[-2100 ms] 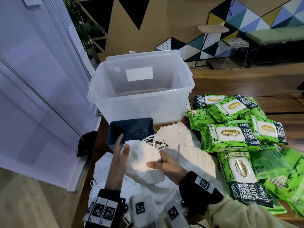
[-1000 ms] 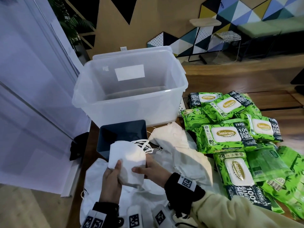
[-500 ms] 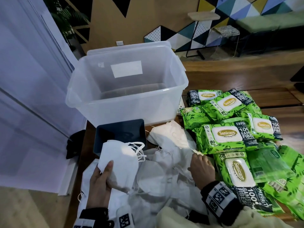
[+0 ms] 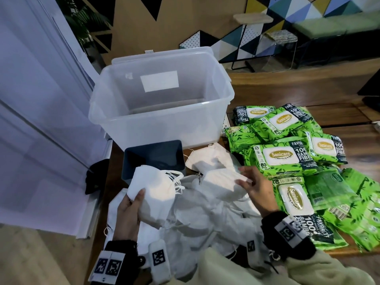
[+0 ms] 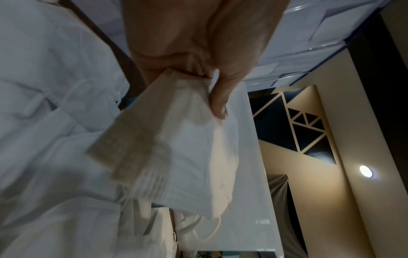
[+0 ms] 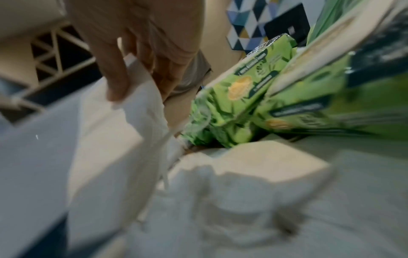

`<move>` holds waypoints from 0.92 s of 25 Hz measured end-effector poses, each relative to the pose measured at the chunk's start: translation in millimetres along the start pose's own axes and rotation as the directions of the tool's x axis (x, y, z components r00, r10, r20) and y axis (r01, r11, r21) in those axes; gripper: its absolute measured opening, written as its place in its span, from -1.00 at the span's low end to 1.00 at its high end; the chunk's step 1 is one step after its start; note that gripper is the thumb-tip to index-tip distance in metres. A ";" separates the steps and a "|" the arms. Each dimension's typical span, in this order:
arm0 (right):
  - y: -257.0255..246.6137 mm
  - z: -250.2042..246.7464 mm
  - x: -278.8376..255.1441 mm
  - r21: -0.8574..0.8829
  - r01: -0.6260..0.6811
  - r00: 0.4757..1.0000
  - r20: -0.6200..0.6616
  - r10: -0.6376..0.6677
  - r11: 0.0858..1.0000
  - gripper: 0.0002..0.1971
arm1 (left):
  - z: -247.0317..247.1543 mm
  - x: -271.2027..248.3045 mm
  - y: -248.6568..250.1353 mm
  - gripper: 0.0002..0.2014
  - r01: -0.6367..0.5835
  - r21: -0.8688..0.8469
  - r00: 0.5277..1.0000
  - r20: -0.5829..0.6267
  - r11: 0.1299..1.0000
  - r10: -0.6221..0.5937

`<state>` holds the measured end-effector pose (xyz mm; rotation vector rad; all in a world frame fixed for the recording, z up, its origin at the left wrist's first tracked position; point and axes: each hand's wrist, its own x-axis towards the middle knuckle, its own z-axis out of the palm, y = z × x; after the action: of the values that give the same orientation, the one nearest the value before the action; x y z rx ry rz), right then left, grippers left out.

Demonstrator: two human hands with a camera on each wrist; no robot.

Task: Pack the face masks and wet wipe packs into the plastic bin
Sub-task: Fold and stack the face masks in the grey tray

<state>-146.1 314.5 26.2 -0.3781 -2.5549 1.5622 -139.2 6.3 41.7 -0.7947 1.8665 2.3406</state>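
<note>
My left hand (image 4: pixel 131 204) grips a stack of folded white face masks (image 4: pixel 153 190), ear loops hanging at its right edge; the left wrist view shows the thumb (image 5: pixel 220 104) pressed on the stack (image 5: pixel 181 157). My right hand (image 4: pixel 249 183) pinches another white mask (image 4: pixel 222 182) lifted off the loose heap of masks (image 4: pixel 205 219); the right wrist view, blurred, shows the fingers (image 6: pixel 117 78) on that mask (image 6: pixel 141 111). The clear plastic bin (image 4: pixel 160 128) stands behind, nothing in it. Green wet wipe packs (image 4: pixel 279 159) lie piled on the right.
A small dark blue box (image 4: pixel 154 159) sits open between the bin and the masks. A white wall panel (image 4: pixel 41 120) runs along the left of the wooden table (image 4: pixel 308 87). A stool (image 4: pixel 254 19) and bench stand beyond.
My right hand left the stack, reached right into the heap and came up holding another mask. The left hand kept its stack, lower and nearer me.
</note>
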 end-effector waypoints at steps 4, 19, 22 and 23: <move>-62.7 -16.3 9.6 0.398 -0.060 0.985 0.174 -0.011 0.915 -0.85 | 3.9 -3.5 -1.1 -0.74 -0.042 0.092 0.998 0.052 0.995 0.037; -116.6 91.0 0.5 0.061 0.161 0.845 0.507 -0.170 0.985 -0.62 | 13.0 -33.1 -7.7 -0.74 0.026 0.028 0.986 0.167 0.999 -0.030; -121.4 101.5 -0.7 0.066 0.195 0.815 0.544 -0.199 0.979 -0.72 | 10.4 -40.3 -6.4 -0.77 -0.047 0.084 0.969 0.245 0.995 0.025; -122.3 102.8 0.2 0.084 0.194 0.805 0.556 -0.208 0.977 -0.80 | 8.0 -40.1 -6.6 -0.75 -0.069 0.091 0.970 0.240 0.993 0.046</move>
<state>-188.3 173.1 87.7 0.4241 -2.8485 1.8258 -105.0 26.5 53.5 -0.4332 1.9070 2.2378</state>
